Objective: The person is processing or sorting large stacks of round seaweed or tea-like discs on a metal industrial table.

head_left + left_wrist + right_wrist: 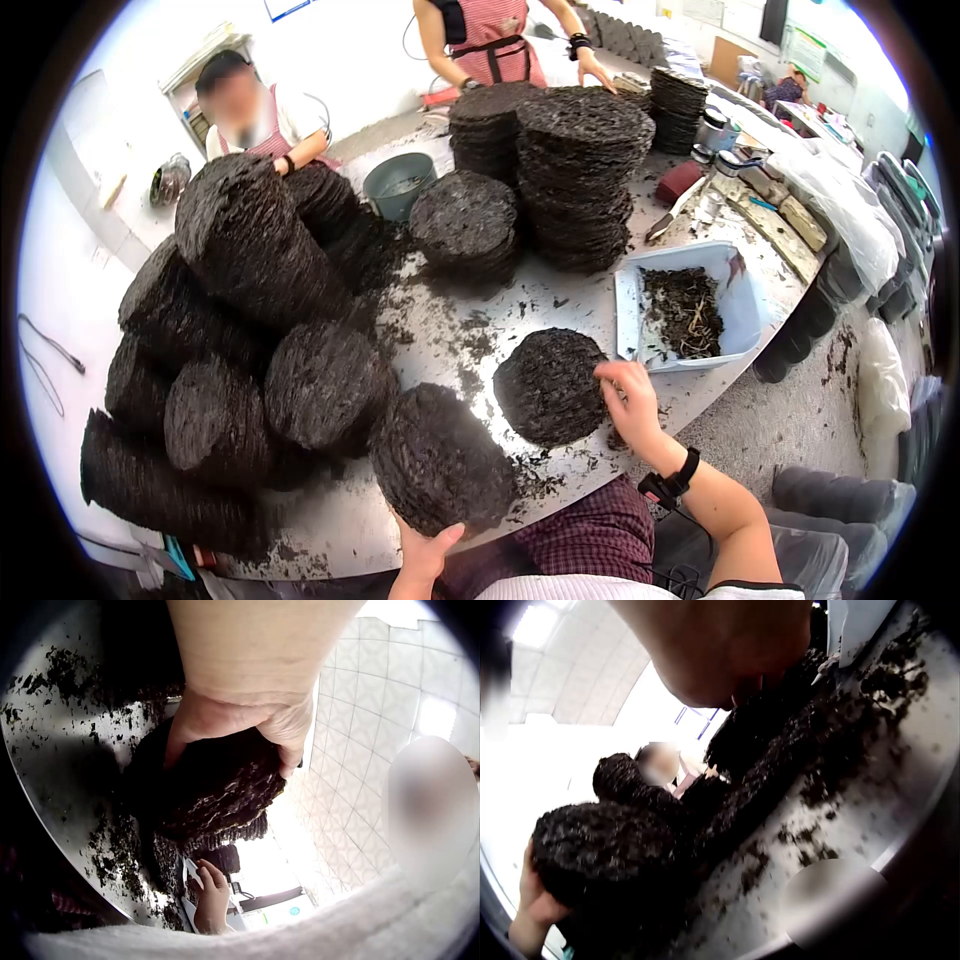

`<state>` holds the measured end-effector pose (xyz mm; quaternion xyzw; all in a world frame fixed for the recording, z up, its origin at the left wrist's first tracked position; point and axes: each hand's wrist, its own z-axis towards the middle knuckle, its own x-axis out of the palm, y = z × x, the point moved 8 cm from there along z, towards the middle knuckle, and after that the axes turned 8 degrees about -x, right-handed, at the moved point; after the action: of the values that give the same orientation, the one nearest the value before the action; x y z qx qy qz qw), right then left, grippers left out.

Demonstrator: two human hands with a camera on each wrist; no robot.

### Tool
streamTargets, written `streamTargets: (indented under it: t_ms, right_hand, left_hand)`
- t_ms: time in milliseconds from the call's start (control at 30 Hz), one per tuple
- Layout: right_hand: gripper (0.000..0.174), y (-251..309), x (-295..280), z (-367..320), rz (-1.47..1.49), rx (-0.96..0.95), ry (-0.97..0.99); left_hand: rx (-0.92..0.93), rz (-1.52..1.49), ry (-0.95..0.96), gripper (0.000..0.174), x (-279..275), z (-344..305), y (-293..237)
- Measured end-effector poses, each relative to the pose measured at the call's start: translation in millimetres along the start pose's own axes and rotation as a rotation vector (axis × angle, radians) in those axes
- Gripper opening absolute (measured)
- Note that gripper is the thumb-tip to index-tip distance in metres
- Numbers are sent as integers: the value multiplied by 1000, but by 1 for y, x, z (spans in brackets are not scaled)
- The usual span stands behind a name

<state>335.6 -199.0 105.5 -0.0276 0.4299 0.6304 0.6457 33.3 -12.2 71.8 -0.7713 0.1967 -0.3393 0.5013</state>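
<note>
My left hand [425, 553] grips a thick round stack of dark, flaky sheets that looks like dried seaweed [440, 460], tilted up at the table's front edge. In the left wrist view its thumb and fingers spread over the stack's side; the head view hides most of its fingers behind it. A flatter seaweed cake [550, 388] lies on the table to the right. At that cake's right rim my right hand [630, 405] has its fingers curled, fingertips pinching the edge. Dark shadow covers those fingertips in the right wrist view.
More seaweed stacks [225, 420] pile up at left, and tall ones [585, 180] stand at the back. A pale blue tub [745, 330] of scraps sits right, near a knife [680, 210]. Behind is a green bucket [400, 185]. Two people in aprons work across the table.
</note>
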Motion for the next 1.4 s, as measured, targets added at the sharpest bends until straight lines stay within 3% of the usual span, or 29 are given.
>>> streamTargets:
  t_ms: [100, 267, 433, 500, 567, 633, 700, 867, 967, 1033, 1100, 1133, 1200, 1267, 1400]
  right_hand:
    - [9, 30, 17, -14, 5, -99, 184]
    - [9, 24, 42, -1, 79, 95, 225]
    - [10, 60, 60, 30, 307, 51, 167]
    - [10, 80, 62, 34, 275, -27, 185]
    - [11, 78, 64, 29, 218, -30, 175]
    - [13, 61, 71, 20, 197, 59, 222]
    - [17, 56, 89, 13, 191, -31, 467]
    - [18, 72, 59, 26, 360, 117, 192]
    - [18, 101, 42, 28, 523, 125, 68]
    - [27, 132, 34, 32, 603, 17, 142]
    - [51, 163, 37, 33, 649, -55, 297]
    - [62, 174, 42, 32, 612, -66, 366]
    - [79, 184, 56, 26, 534, -88, 484]
    - [76, 182, 62, 23, 539, -93, 489]
    - [67, 174, 62, 18, 681, -13, 528]
  left_hand:
    - [-33, -5, -27, 106, -4, -3, 1]
    - [-32, -53, -25, 98, 4, -3, -4]
    - [-158, -444, 24, 81, 8, -8, -8]
    - [-196, -626, 77, 78, -14, -5, 10]
    - [-163, -686, 178, 77, -9, -3, -5]
    - [-142, -724, 235, 79, -3, 2, -20]
    - [-143, -731, 230, 86, -3, 3, -26]
    - [-124, -785, 285, 80, -27, 7, 0]
    - [-153, -712, 308, 81, -25, 10, 2]
    - [-170, -568, 210, 83, -4, 10, -14]
    - [-120, -301, 129, 87, 10, 13, -20]
    - [-122, -168, 44, 98, 6, 17, -11]
    - [-26, -95, 19, 101, 11, 16, -15]
    - [10, 17, 18, 103, 3, 19, -6]
    - [-58, -150, 54, 94, 11, 13, -19]
